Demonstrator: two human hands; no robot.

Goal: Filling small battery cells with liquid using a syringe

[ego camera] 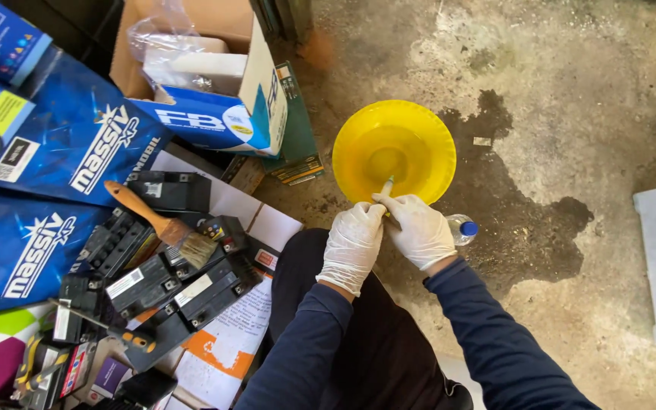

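Head view showed our left hand [353,244] and right hand [420,230], both in white gloves, brought together over the near rim of a yellow bowl [419,125] that sat on the stained concrete floor [571,91]. Between them we held a thin, pale pen-like tool [388,185], its tip pointing down into the bowl; the right hand was closed around its shaft, and the left was curled against it, though we could not tell whether that one truly gripped it or only steadied it. We judged that a slip of the gloved fingers could drop the tool into the bowl, or a push on the rim could tip the light bowl onto the already wet patch of floor. Both forearms, in dark blue sleeves, reached forward from our lap, wrists bent downward. A clear bottle with a blue cap [462,228] lay just right of the right hand. Well to the left, a wooden-handled paintbrush [162,225] rested on a cluster of black batteries [168,285] beside blue boxes [77,144].
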